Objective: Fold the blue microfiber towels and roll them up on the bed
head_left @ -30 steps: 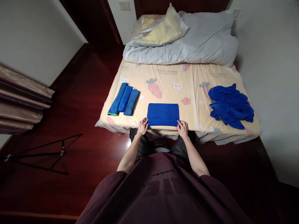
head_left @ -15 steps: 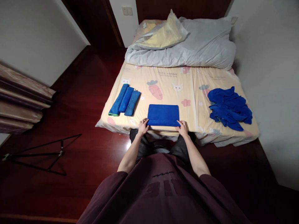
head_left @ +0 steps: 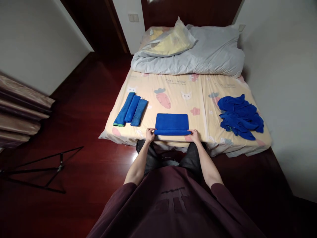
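Pinching blue cloth (head_left: 171, 122) by near corners | left fingers (head_left: 152, 130), right fingers (head_left: 192, 132) closed | cloth between (near edge folded)

A bed (head_left: 184, 107), grey quilt (head_left: 213, 49), headboard (head_left: 190, 13) and curtain (head_left: 19, 114) mark this as a home bedroom.

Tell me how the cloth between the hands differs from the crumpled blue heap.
The front cloth lies mostly flat and straight-edged; the blue heap is bunched and irregular. The left hand and right hand pinch the front cloth's near edge; neither touches the blue heap. Both are blue and lie on the bed.
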{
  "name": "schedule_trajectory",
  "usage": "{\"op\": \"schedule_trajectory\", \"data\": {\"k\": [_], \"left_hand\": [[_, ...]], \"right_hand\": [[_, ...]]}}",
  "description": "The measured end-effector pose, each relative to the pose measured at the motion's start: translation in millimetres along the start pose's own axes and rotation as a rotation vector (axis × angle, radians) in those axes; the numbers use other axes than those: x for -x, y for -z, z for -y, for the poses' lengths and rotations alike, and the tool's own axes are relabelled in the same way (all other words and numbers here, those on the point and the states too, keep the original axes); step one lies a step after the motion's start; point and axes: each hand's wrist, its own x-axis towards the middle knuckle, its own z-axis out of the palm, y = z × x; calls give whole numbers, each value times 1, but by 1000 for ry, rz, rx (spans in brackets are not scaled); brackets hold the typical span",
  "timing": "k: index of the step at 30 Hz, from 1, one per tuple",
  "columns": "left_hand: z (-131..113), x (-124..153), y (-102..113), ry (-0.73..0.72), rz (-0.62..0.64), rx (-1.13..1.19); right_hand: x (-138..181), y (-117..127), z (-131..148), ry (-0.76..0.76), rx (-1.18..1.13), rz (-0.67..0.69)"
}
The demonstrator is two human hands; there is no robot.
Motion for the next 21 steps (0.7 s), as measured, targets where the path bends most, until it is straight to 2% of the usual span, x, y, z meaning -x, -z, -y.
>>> {"op": "schedule_trajectory", "data": {"k": [4, 8, 16, 21], "left_hand": [[6, -4, -3, 92, -20, 39], [15, -7, -2, 120, -15, 24], [14, -2, 2, 121, 39, 13], [12, -2, 2, 117, 62, 2]], "right_hand": [[-5, 0, 0, -67, -41, -6], [-5, -1, 2, -130, -85, -44], [2, 6, 20, -159, -102, 1], [6, 12, 27, -118, -27, 31]]}}
